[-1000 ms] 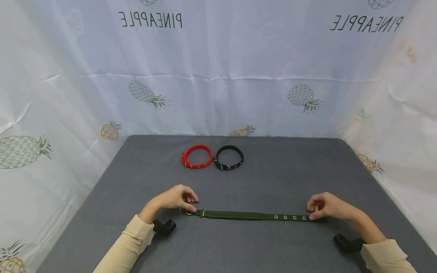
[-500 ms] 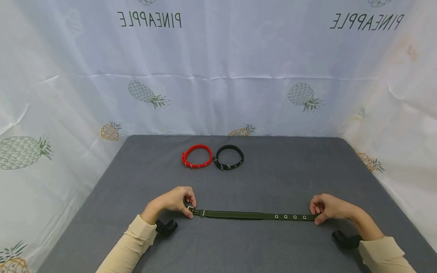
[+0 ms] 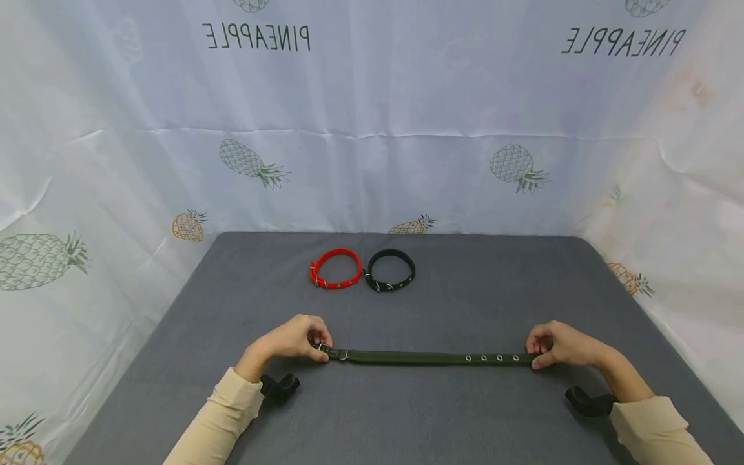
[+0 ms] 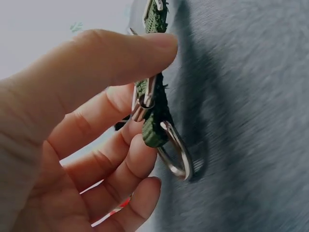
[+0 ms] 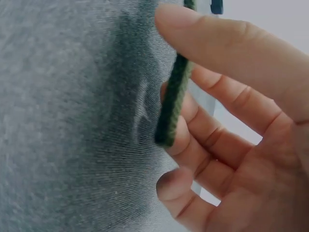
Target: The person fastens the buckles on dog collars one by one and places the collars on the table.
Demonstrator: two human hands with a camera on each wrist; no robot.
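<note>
Plainly, left hand (image 3: 295,337), right hand (image 3: 565,343) pinch one green strap (image 3: 418,358) (two collars (image 3: 338,285) (image 3: 400,284) beyond).

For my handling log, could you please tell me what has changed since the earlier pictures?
The left hand and right hand have taken hold of the green strap near its ends; it has shifted upward in the head view, apparently lifted. The red collar and black collar stayed put.
</note>
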